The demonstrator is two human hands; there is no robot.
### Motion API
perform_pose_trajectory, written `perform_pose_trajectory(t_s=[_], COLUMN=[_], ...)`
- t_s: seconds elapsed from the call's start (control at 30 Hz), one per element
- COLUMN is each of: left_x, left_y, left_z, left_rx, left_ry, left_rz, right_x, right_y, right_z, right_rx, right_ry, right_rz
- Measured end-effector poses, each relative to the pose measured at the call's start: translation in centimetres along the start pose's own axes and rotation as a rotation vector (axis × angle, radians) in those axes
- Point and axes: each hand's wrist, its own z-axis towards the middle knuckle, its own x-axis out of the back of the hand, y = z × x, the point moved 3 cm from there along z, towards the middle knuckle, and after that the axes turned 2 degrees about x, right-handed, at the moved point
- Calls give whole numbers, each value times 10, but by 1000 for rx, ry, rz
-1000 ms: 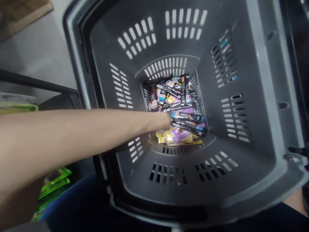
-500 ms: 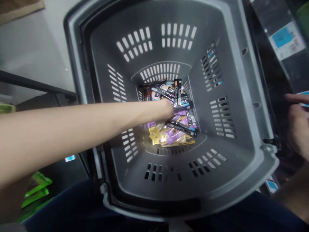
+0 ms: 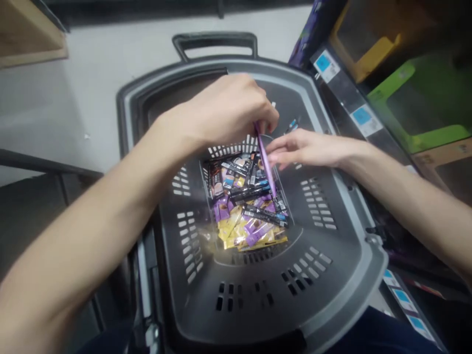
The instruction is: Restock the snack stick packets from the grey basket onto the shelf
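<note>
A deep grey plastic basket (image 3: pixel 342 255) stands in front of me, its bottom covered with several stick sachets (image 3: pixel 246 211) in black, purple and yellow. Above the basket's far side my left hand (image 3: pixel 224 110) is closed on the top end of a purple stick sachet (image 3: pixel 266 164), which hangs down at a slant. From the right, my right hand (image 3: pixel 300 147) reaches in with its fingers stretched out, the fingertips touching the purple sachet near its middle.
The basket's black handle (image 3: pixel 214 40) points away from me over a pale floor. Shelving with blue price labels (image 3: pixel 362 117) and green and yellow bins (image 3: pixel 416 98) runs along the right. A wooden shelf edge (image 3: pixel 29 34) shows at the top left.
My left hand has come up out of the basket bottom holding a purple sachet. My right hand has moved in from the right edge to meet it. The view has pulled back.
</note>
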Motion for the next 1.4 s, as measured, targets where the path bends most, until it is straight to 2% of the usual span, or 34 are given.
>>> perform_pose_trajectory(t_s=[0.07, 0.13, 0.27, 0.33, 0.43, 0.5, 0.57, 0.7, 0.9, 1.13, 1.4], left_x=[5, 9, 10, 3, -13, -24, -31, -37, -34, -39, -37], left_y=[-5, -7, -12, -15, -16, -13, -10, -6, -5, -4, -3], left_z=[0, 0, -2, -2, 0, 2, 2, 3, 5, 8, 8], left_rx=[-17, 7, 263, 383, 430, 395, 347, 379, 443, 390, 364], left_ry=[158, 307, 427, 389, 176, 17, -64, -45, 35, 53, 84], left_rz=[-37, -136, -450, -687, -981, -1009, -977, -958, -904, -860, -822], right_x=[-3, -3, 4, 7, 11, 11, 11, 10, 9, 10, 6], right_y=[5, 7, 7, 9, 13, 14, 14, 11, 11, 15, 8], right_z=[5, -1, -13, -15, -15, -15, -16, -18, -19, -18, -19], right_rx=[38, 72, 119, 112, 95, 101, 106, 89, 71, 92, 109], right_ry=[-31, 20, 255, 326, 364, 359, 341, 313, 312, 315, 298], right_rz=[125, 185, 268, 273, 262, 261, 257, 223, 193, 207, 241])
